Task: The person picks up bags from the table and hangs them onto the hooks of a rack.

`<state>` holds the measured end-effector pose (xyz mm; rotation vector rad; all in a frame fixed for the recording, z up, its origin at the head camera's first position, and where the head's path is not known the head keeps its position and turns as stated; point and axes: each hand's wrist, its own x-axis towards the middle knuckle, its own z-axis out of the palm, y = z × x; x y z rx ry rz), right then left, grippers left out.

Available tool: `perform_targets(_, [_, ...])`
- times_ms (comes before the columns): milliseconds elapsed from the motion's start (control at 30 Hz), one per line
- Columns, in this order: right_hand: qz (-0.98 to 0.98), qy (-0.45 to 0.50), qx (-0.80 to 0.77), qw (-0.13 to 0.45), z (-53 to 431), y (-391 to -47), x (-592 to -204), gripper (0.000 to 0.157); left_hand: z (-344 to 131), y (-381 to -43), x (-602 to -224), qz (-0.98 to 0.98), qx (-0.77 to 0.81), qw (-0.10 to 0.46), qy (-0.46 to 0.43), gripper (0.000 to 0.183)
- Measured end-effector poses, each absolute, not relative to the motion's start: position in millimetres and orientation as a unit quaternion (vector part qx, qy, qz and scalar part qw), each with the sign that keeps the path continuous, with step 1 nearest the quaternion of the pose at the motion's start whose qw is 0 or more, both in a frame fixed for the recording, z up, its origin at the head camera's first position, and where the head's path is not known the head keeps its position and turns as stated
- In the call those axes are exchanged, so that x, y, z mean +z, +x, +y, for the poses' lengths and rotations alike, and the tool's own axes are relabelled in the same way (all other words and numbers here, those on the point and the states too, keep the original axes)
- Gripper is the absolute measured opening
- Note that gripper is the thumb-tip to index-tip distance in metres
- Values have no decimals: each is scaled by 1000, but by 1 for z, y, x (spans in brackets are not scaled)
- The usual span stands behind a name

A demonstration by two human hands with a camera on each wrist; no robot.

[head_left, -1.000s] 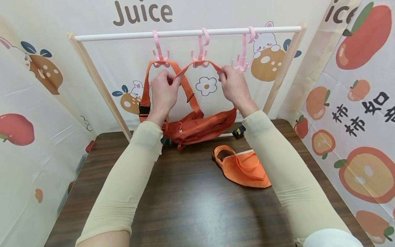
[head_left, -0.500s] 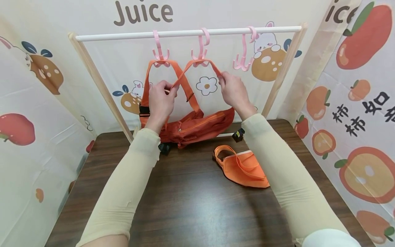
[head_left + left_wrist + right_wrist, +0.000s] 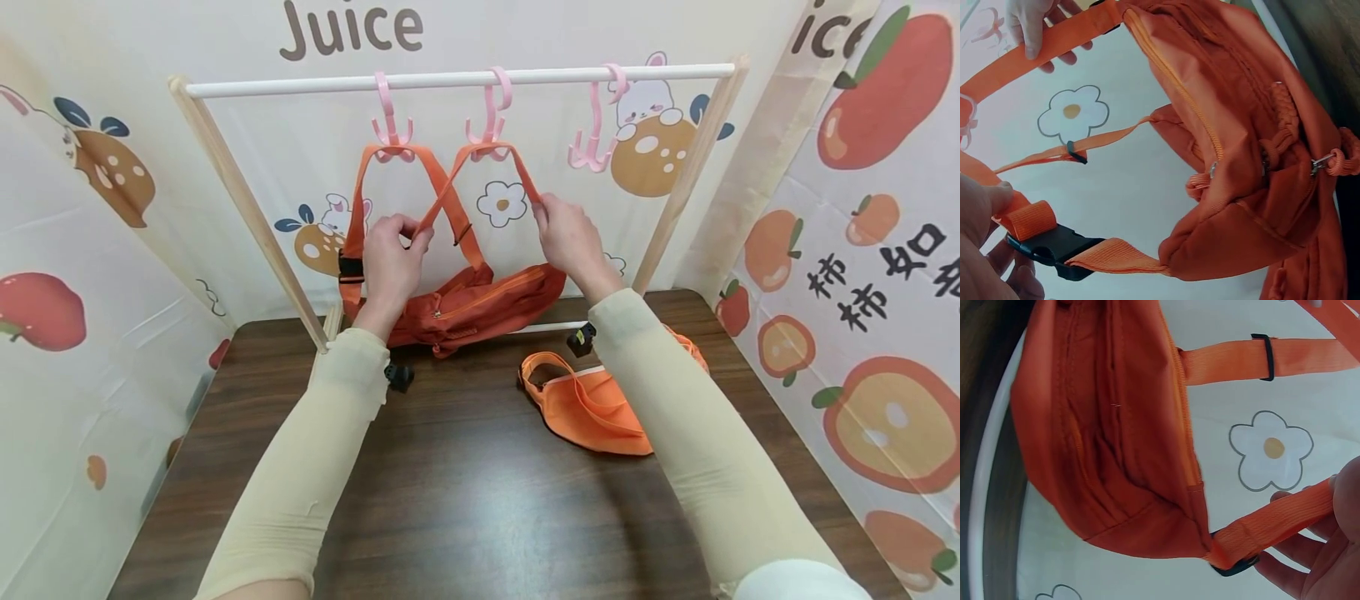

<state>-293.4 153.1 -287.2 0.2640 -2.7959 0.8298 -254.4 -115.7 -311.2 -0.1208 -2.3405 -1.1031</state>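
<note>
A red-orange waist bag (image 3: 495, 308) hangs from its orange strap (image 3: 442, 200), which loops over the middle pink hook (image 3: 489, 133). Left of that hook, my left hand (image 3: 393, 258) pinches the strap; the left wrist view puts its fingers beside a black buckle (image 3: 1054, 247). On the other side, my right hand (image 3: 570, 237) grips the strap's descending part, close to a black slider (image 3: 1235, 565) in the right wrist view. Another orange strap (image 3: 356, 208) with a black buckle (image 3: 350, 268) loops over the left pink hook (image 3: 390, 133); its lower end passes behind my left hand and the bag.
A white rail (image 3: 300, 86) on wooden posts (image 3: 247, 200) carries the hooks; the right pink hook (image 3: 592, 150) bears nothing. A lighter orange waist bag (image 3: 585, 412) lies on the dark wooden table (image 3: 465, 500), partly behind my right forearm. Printed cloth backs the rack.
Both hands have moved down along with the strap, drawing it lower on either side of the middle hook. The right hook, close by my right hand before, now stands apart from it.
</note>
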Motion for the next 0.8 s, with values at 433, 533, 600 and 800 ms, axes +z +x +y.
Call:
perform_targets(433, [-940,99,304,118,162,-286,-309,34,-113,-246,-323,-870,-406,269,-80,25])
perform_targets(533, [-937,101,311,121,162,-284,-312,35,-112,-245,-325,-870,-410,261,-82,28])
perform_targets(600, [-935,103,316,120,163,-283,-313,36,-112,-244,-326,-871,-412,256,-83,32])
perform_targets(800, [-929,101,338,116,165,-278,-316,50,-110,-242,-329,-872,-415,245,-87,41])
